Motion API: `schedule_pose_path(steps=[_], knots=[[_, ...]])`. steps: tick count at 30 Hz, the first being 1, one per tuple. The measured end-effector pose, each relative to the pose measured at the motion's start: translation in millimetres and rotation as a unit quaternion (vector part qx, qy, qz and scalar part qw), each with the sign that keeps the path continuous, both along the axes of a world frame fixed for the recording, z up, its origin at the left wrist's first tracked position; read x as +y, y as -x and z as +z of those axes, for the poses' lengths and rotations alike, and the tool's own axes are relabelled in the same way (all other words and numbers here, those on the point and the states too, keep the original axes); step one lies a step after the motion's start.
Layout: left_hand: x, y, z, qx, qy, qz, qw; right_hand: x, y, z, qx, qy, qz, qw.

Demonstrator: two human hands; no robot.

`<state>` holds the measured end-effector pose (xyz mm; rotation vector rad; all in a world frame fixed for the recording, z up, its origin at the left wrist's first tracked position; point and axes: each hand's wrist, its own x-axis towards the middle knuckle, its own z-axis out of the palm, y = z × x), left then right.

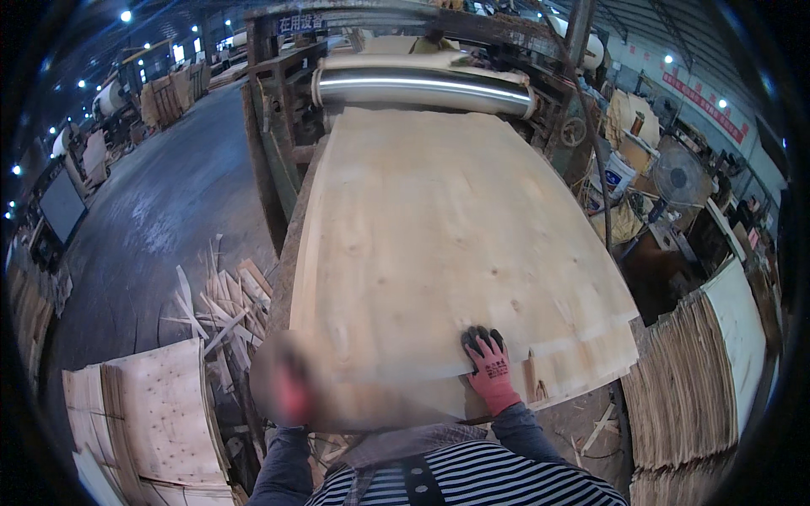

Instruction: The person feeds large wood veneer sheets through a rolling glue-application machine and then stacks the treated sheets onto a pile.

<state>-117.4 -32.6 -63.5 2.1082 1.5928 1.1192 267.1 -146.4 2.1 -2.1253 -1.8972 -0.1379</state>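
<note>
A large pale wood veneer sheet [439, 219] with several knots lies in front of me, over other sheets whose edges show on the left and near sides. Its far end reaches a shiny metal roller [422, 88]. My right hand [489, 369], in a pink glove with black fingertips, rests palm down on the near part of the sheets, fingers stretched out. At the near left corner is my left hand [292, 390], also gloved; a blur hides its fingers and whatever they touch.
Stacked veneer [683, 384] stands at the right, and another veneer stack [160, 413] at the lower left. Wood scraps [232, 308] litter the floor left of the sheets. A fan [677, 175] and a white bucket [614, 175] are beyond the right side. The machine frame [274, 126] surrounds the roller.
</note>
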Motion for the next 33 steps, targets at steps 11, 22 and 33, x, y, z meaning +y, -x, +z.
schedule_pose_path(steps=[11, 22, 33], knots=[[7, 5, 5, 0.035, -0.021, 0.041, 0.998, 3, 5, 5, -0.005, 0.008, 0.008, 1.000], [14, 3, 1, 0.035, -0.035, 0.054, 0.997, 3, 6, 9, -0.015, 0.001, 0.008, 1.000], [16, 6, -8, 0.021, 0.029, 0.055, 0.998, 2, 5, 5, -0.003, 0.013, 0.004, 1.000]])
